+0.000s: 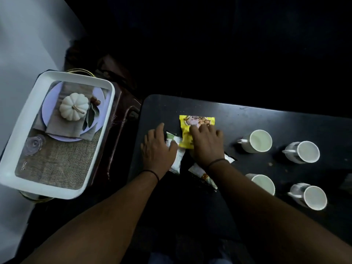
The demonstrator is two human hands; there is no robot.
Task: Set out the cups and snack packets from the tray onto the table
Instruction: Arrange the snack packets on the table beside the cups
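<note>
Surroundings: dim room, with a black table [266,121] taking up the right half of the view and darkness lying beyond it.
Tray [106,119]: white, rectangular, sitting to the left of the table on a dark stand; its printed base is showing a pumpkin picture and nothing is lying in it.
Cups: four white cups are standing upright on the right part of the table, two farther [257,141], [304,152] and two nearer [263,182], [312,196], handles pointing left, well apart from the packets.
Yellow packet [192,123]: lying flat on the table, its near end covered by the right hand.
White-and-green packet [176,149]: lying just left of the yellow one, partly under the left hand.
Third packet [202,173]: lying nearest the person, mostly hidden beneath the right wrist.
Left hand [159,149]: resting palm down, fingers spread loosely over the white-and-green packet, pressing rather than clenching.
Right hand [206,142]: lying flat with fingers splayed across the yellow packet, not curled around it.
Wrists: each is wearing a thin dark band.
</note>
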